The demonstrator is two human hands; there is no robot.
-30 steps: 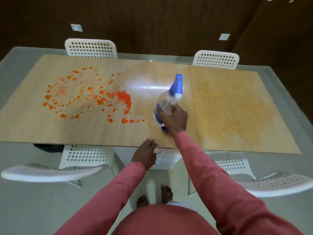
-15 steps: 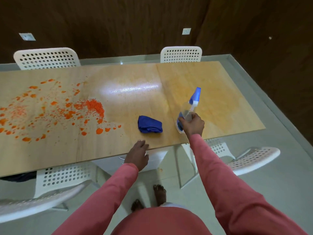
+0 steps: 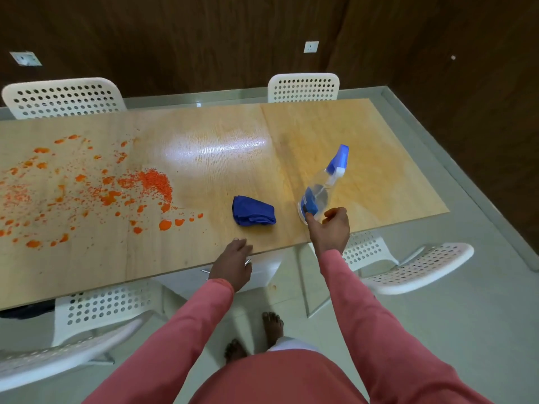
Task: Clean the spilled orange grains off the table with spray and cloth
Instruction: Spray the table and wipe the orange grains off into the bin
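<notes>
I saw the spray bottle (image 3: 319, 191) standing on the wooden surface (image 3: 204, 176), near its front edge on the right part. The bottle was clear, with a blue label low on its body and a blue and white trigger head on top. My right hand (image 3: 329, 228) was just beside the bottle's base, with the fingers loosely spread and relaxed; it held nothing, and I could not tell if a fingertip touched the bottle. To the left of the bottle, a little apart from it, lay the blue cloth (image 3: 253, 214), folded into a small bundle. My left hand (image 3: 233, 262) rested at the front edge of the surface, below the cloth and not touching it, with fingers relaxed and holding nothing. The orange grains (image 3: 87, 191) were scattered over the left part of the surface, with a dense heap toward the middle and many small blobs around it, well apart from the cloth. White perforated chairs (image 3: 303, 87) stood at the far and near sides. Both sleeves were pink.
</notes>
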